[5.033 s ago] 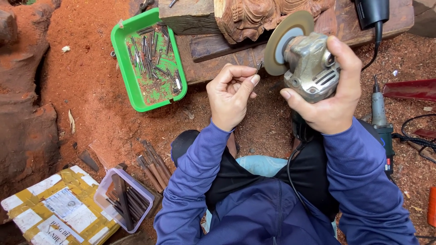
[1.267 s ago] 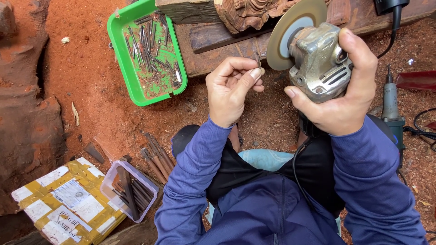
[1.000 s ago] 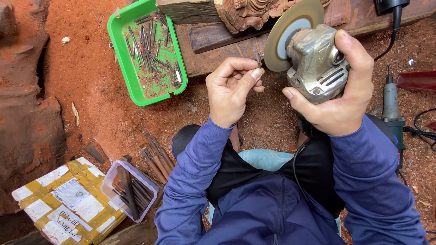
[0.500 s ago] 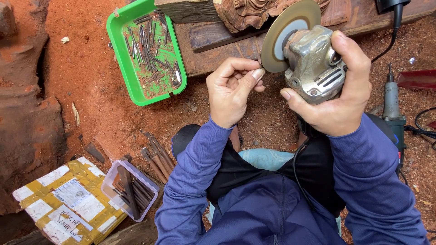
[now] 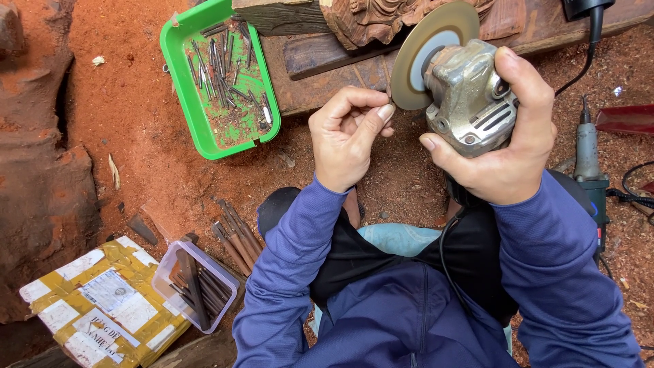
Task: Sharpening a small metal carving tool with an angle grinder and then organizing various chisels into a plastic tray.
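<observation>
Two hands up over the lap, blue sleeves. Right hand wrapped tight around grey metal angle grinder, its round tan disc facing left. Left hand closed in a pinch, fingertips at the disc's lower edge; whatever it pinches is too small to tell. Left of left hand and lower: clear plastic box of chisels, loose chisels on red sawdust. Beyond left hand: green plastic tray of small metal bits. Beyond the disc: carved reddish wood block.
</observation>
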